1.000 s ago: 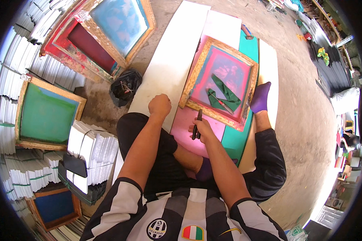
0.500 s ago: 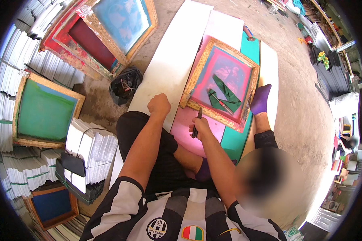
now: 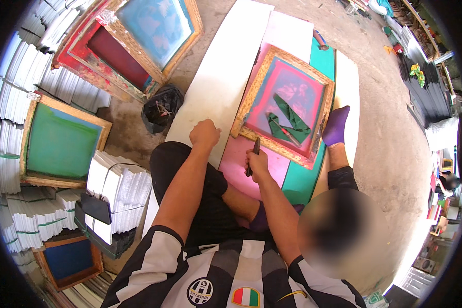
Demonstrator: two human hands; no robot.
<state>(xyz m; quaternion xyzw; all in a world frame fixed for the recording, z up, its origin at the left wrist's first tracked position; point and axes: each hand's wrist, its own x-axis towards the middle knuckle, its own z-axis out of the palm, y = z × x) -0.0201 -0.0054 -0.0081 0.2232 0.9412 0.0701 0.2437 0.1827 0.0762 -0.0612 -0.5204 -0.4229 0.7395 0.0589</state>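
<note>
My right hand [image 3: 258, 163] is wrapped round a slim dark pliers-like tool [image 3: 255, 148], its tip pointing away from me, close to the near edge of a wooden-framed printing screen [image 3: 249, 134]. The screen's mesh is pink and blue with a pale picture. On that mesh lie a folded green cloth strip [image 3: 290, 116] and a thin tool with a red handle [image 3: 292, 137]. My left hand [image 3: 205, 134] is closed in a fist over the white board [image 3: 210, 87]; whatever is inside it, if anything, is hidden.
Pink and green boards [image 3: 299, 185] lie under the screen. To the left are a black bag [image 3: 161, 108] with scraps, more framed screens [image 3: 61, 143] and tied paper stacks [image 3: 119, 192]. My purple-socked foot [image 3: 336, 126] rests right of the screen. A hammer-like tool [image 3: 321, 40] lies beyond it.
The view has shifted slightly, so the surroundings sit a little farther right. Both hands keep nearly the same place and grip; the dark tool looks slightly turned.
</note>
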